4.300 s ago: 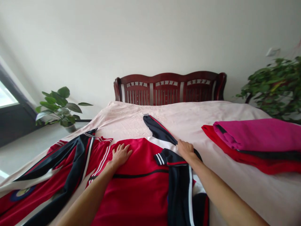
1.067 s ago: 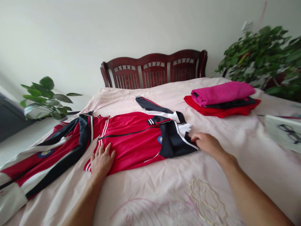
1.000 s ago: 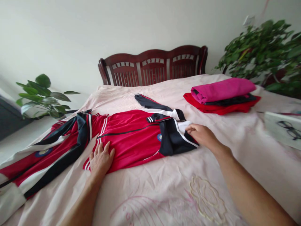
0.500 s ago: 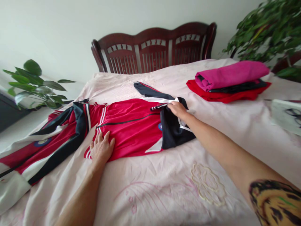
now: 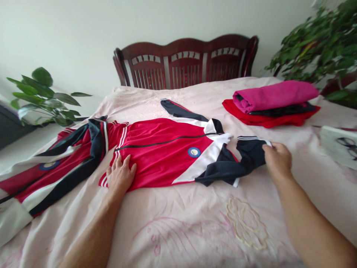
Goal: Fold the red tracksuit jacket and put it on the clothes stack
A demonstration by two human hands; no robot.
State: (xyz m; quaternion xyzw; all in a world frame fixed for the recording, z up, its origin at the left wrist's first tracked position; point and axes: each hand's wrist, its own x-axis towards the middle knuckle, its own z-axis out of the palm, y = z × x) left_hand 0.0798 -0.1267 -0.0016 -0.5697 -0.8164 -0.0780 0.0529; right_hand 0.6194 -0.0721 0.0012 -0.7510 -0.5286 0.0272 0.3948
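A red track jacket (image 5: pixel 156 152) with white panels, navy sleeves and a black zip lies spread on the pink bed cover, its hem to the left and collar to the right. My left hand (image 5: pixel 120 174) rests flat on the striped hem, fingers spread. Pinched in my right hand (image 5: pixel 277 160) is the jacket's near navy sleeve (image 5: pixel 245 154), pulled out to the right of the collar. The far sleeve (image 5: pixel 181 110) stretches away toward the back. Part of the fingertips on my right hand is hidden behind the sleeve.
Another red and navy track jacket (image 5: pixel 64 160) lies crumpled at the left. Folded clothes (image 5: pixel 275 97), magenta on top, are stacked at the back right. Glasses (image 5: pixel 348 143) sit at the right edge on something pale. Beyond the bed stands a dark wooden bench back (image 5: pixel 185 61), with plants either side.
My right hand has moved from the collar out to the right, drawing the near sleeve off the jacket's chest. The round badge and white collar are uncovered. My left hand has stayed put.
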